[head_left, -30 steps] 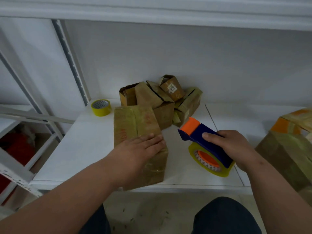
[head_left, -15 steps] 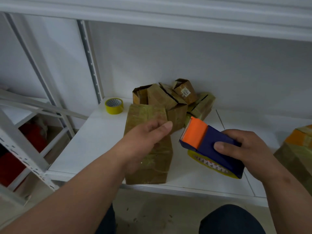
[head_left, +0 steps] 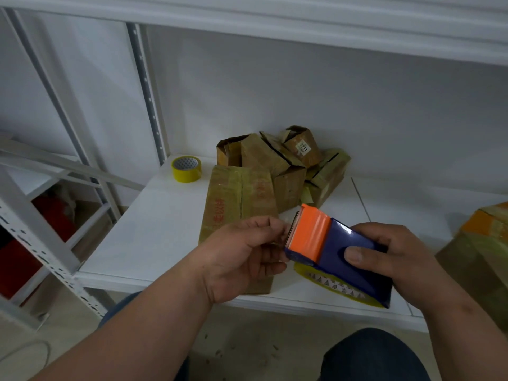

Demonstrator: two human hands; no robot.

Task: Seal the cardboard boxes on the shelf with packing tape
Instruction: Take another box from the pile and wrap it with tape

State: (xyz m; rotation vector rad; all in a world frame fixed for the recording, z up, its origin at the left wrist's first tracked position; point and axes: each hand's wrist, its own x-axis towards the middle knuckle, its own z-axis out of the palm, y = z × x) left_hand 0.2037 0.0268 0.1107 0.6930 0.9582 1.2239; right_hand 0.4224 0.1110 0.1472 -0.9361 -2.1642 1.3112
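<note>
Fingers [head_left: 270, 225] of the left hand [head_left: 242, 257] are curled in, thumb and forefinger pinched together right at the toothed edge of the tape dispenser [head_left: 338, 254]; whether they have hold of the tape end is hard to make out, since any clear tape there does not show. The right hand [head_left: 395, 259] grips the dispenser's blue body, thumb across its top, fingers wrapped beneath. Its front cap is orange, and a yellow roll with a row of triangle marks sits under the blue shell, partly hidden.

A long cardboard box [head_left: 239, 204] lies on the shelf [head_left: 154, 232] just behind the left hand, already shiny with tape, its near end covered by the hand and wrist. Red printed characters run along its top, too blurred to read. Behind it a heap of small boxes [head_left: 286, 163] leans against the wall, several with flaps open; one carries a white sticker reading "7211". A spare roll of yellow tape [head_left: 186, 169] stands near the metal upright at the back left. Another taped box [head_left: 478, 251], with an orange patch on top, is cut off at the right edge.

The shelf board is white, the wall behind it pale grey, the floor below speckled with debris.
</note>
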